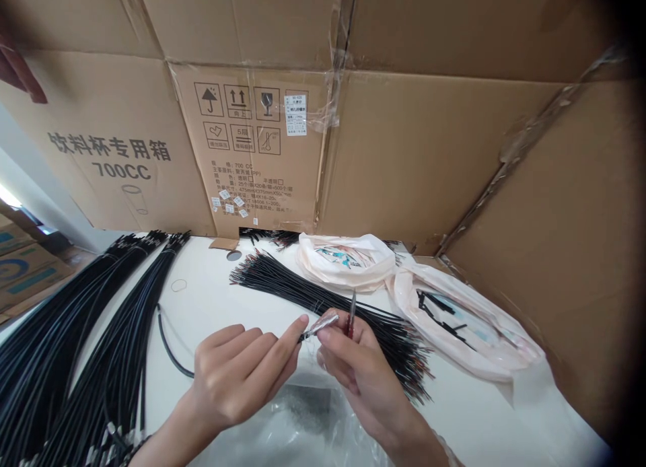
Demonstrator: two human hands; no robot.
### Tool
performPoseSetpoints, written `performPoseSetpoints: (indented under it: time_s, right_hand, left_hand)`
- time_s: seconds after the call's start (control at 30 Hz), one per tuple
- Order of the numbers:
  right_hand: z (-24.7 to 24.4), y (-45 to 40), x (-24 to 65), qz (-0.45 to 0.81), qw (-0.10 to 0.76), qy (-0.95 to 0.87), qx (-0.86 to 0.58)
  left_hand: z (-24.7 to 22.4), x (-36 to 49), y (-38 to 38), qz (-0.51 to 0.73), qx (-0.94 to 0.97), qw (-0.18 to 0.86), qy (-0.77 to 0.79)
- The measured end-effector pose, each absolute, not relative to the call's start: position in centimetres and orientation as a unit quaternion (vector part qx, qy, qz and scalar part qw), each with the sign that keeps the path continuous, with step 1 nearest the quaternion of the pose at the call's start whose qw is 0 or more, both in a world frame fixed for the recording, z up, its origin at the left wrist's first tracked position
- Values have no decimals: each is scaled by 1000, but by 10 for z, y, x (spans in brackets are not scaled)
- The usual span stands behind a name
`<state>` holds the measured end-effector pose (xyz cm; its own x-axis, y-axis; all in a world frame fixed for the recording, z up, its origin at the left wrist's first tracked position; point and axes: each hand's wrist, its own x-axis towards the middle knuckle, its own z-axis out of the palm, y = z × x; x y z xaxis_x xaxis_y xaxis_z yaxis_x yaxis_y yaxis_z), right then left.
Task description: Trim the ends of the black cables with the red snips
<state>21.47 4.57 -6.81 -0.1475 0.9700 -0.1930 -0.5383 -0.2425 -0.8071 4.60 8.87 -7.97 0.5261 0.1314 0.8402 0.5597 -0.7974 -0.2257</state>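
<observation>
Between the fingers of my left hand (242,369) is the end of a black cable, and a length of black cable (171,349) curves out behind that hand. A crumpled strip of silver foil (324,324) sticks out from the cable end. The thumb and fingers of my right hand (361,359) are closed at the foil. That hand also holds a slim pointed tool (352,312) with a dark red body, tip upward; its exact kind is unclear. Just behind my hands lies a bundle of black cables (303,292) with stripped, coppery ends.
Long bundles of black cables (75,305) fill the left side. Two white bag-lined containers (348,278) stand at the back right, holding scraps and black pieces. Cardboard walls (404,151) enclose the white table (212,292). Clear plastic (293,426) lies below my hands.
</observation>
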Motion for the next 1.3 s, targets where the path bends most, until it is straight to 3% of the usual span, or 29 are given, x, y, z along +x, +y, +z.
performPoseSetpoints:
  time_s: [0.2, 0.4, 1.03, 1.3]
  right_hand:
    - [-74, 47, 217, 861, 391, -215, -246]
    - [-71, 47, 217, 803, 461, -261, -273]
    - [-76, 52, 210, 638, 570, -345, -386]
    - [-78, 65, 217, 733, 497, -345, -309]
  left_hand:
    - [-82, 46, 88, -441, -837, 258, -198]
    - [-82, 49, 91, -445, -837, 244, -207]
    - [-80, 48, 89, -458, -845, 194, -198]
    - [-83, 48, 93, -454, -844, 205, -199]
